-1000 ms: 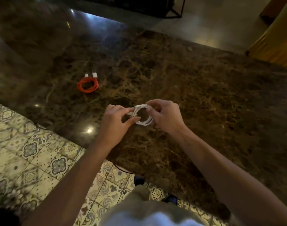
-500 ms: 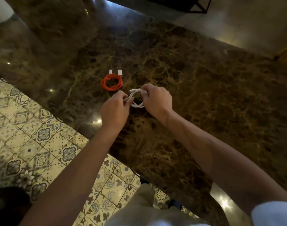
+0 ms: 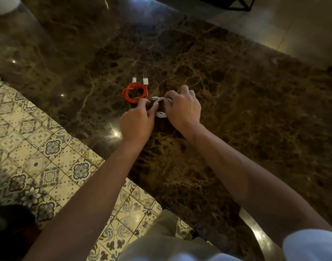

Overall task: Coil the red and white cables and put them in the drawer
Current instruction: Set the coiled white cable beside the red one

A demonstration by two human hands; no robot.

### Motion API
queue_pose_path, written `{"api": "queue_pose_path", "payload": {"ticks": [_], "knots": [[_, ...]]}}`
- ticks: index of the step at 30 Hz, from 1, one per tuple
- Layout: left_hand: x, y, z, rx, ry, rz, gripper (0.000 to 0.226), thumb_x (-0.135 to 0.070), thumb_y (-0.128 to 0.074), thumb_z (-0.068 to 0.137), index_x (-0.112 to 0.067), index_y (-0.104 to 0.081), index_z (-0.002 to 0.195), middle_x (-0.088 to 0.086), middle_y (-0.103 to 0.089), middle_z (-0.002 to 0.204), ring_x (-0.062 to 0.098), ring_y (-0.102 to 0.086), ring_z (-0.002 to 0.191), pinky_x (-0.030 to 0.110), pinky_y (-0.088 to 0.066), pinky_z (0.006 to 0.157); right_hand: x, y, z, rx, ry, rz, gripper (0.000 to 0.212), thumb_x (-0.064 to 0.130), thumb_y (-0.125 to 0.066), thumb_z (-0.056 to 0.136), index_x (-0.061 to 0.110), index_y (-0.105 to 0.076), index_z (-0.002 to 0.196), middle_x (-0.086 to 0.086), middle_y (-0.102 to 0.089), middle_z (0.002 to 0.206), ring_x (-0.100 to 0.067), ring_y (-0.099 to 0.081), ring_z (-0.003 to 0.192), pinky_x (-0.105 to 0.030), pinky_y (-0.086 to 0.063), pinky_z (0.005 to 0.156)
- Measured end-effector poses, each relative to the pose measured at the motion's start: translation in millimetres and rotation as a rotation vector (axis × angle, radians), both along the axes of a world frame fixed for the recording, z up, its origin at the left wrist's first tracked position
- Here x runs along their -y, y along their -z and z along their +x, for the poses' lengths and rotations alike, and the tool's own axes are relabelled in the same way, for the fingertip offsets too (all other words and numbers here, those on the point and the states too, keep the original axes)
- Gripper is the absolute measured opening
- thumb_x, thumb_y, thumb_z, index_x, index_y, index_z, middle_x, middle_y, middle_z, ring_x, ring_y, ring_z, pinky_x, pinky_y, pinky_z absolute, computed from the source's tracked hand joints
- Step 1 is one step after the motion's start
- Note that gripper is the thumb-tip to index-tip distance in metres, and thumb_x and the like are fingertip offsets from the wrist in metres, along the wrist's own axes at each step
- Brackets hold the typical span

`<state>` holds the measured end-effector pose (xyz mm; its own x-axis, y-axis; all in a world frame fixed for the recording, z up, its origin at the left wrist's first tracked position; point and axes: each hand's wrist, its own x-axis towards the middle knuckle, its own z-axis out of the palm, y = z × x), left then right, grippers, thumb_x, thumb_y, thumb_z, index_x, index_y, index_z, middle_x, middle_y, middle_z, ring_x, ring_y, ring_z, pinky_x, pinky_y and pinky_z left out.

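Dark marble surface (image 3: 236,110), patterned tile floor (image 3: 38,147) along its near-left edge. White cable (image 3: 160,106), coiled, pinched between left hand (image 3: 136,123) and right hand (image 3: 183,108), both closed on it, low over the surface. Red cable (image 3: 135,92) coiled flat just beyond-left, nearer the left hand, plugs pointing away. Open marble to the right. No drawer in view.

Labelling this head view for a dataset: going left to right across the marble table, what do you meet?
Red cable, coiled and lying free → left hand → white cable, held between both hands → right hand.
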<state>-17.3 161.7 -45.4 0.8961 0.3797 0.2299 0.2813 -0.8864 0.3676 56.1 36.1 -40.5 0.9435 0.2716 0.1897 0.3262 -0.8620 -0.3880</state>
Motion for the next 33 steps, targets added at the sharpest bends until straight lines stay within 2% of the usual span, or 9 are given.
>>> {"api": "queue_pose_path", "payload": {"ticks": [5, 8, 12, 18, 22, 27, 30, 33], "knots": [[-8, 2, 2, -0.013, 0.008, -0.103, 0.053, -0.064, -0.040, 0.103, -0.022, -0.058, 0.129, -0.004, -0.065, 0.071, 0.018, -0.065, 0.062, 0.033, -0.055, 0.060, 5, -1, 5, -0.045, -0.029, 0.054, 0.035, 0.043, -0.054, 0.102, 0.025, -0.069, 0.129, -0.004, -0.061, 0.128, -0.019, -0.060, 0.114, -0.025, -0.039, 0.081], [-10, -1, -2, -0.011, 0.024, -0.155, 0.055, -0.063, -0.043, 0.101, -0.022, -0.053, 0.136, -0.007, -0.060, 0.064, 0.012, -0.060, 0.055, 0.031, -0.051, 0.056, 6, -2, 6, -0.049, -0.037, 0.052, 0.040, 0.044, -0.055, 0.101, 0.023, -0.066, 0.133, -0.004, -0.060, 0.130, -0.020, -0.061, 0.115, -0.024, -0.040, 0.079], [-11, -4, -5, -0.002, 0.038, -0.223, 0.054, -0.061, -0.047, 0.101, -0.023, -0.050, 0.140, -0.008, -0.060, 0.063, 0.008, -0.059, 0.055, 0.033, -0.054, 0.057, 8, -4, 6, -0.086, -0.046, 0.069, 0.043, 0.041, -0.056, 0.100, 0.020, -0.062, 0.138, -0.004, -0.059, 0.134, -0.020, -0.060, 0.119, -0.025, -0.040, 0.082], [-13, -7, -8, 0.001, 0.035, -0.288, 0.050, -0.053, -0.049, 0.103, -0.021, -0.050, 0.141, -0.007, -0.058, 0.062, 0.006, -0.054, 0.052, 0.027, -0.043, 0.054, 10, -8, 6, -0.126, -0.048, 0.117, 0.044, 0.042, -0.057, 0.099, 0.019, -0.062, 0.136, -0.002, -0.061, 0.133, -0.018, -0.062, 0.118, -0.031, -0.053, 0.090], [-13, -8, -11, 0.008, 0.009, -0.325, 0.047, -0.051, -0.047, 0.104, -0.021, -0.050, 0.141, -0.003, -0.061, 0.064, 0.013, -0.058, 0.054, 0.034, -0.050, 0.055, 13, -11, 5, -0.171, -0.044, 0.163, 0.044, 0.045, -0.055, 0.100, 0.019, -0.063, 0.135, 0.000, -0.062, 0.131, -0.016, -0.062, 0.116, -0.030, -0.052, 0.090], [-21, -8, -19, 0.072, -0.030, -0.375, 0.039, -0.046, -0.043, 0.106, -0.022, -0.054, 0.135, 0.003, -0.066, 0.065, 0.021, -0.066, 0.059, 0.047, -0.058, 0.064, 19, -17, 6, -0.239, -0.011, 0.256, 0.042, 0.045, -0.052, 0.103, 0.018, -0.064, 0.133, 0.001, -0.060, 0.132, -0.014, -0.061, 0.113, -0.027, -0.048, 0.089], [-23, -11, -21, 0.130, -0.041, -0.349, 0.038, -0.043, -0.044, 0.106, -0.019, -0.055, 0.133, 0.000, -0.067, 0.073, 0.019, -0.066, 0.065, 0.048, -0.058, 0.069, 22, -18, 3, -0.211, -0.018, 0.283, 0.042, 0.042, -0.054, 0.102, 0.017, -0.062, 0.135, 0.000, -0.057, 0.137, -0.016, -0.057, 0.121, -0.032, -0.051, 0.097], [-22, -15, -25, 0.209, -0.045, -0.318, 0.040, -0.042, -0.046, 0.104, -0.016, -0.055, 0.133, -0.001, -0.066, 0.101, 0.017, -0.064, 0.087, 0.046, -0.058, 0.080, 27, -23, -3, -0.147, -0.018, 0.259, 0.042, 0.039, -0.057, 0.101, 0.017, -0.061, 0.137, -0.002, -0.053, 0.144, -0.019, -0.049, 0.132, -0.031, -0.045, 0.103]]}}
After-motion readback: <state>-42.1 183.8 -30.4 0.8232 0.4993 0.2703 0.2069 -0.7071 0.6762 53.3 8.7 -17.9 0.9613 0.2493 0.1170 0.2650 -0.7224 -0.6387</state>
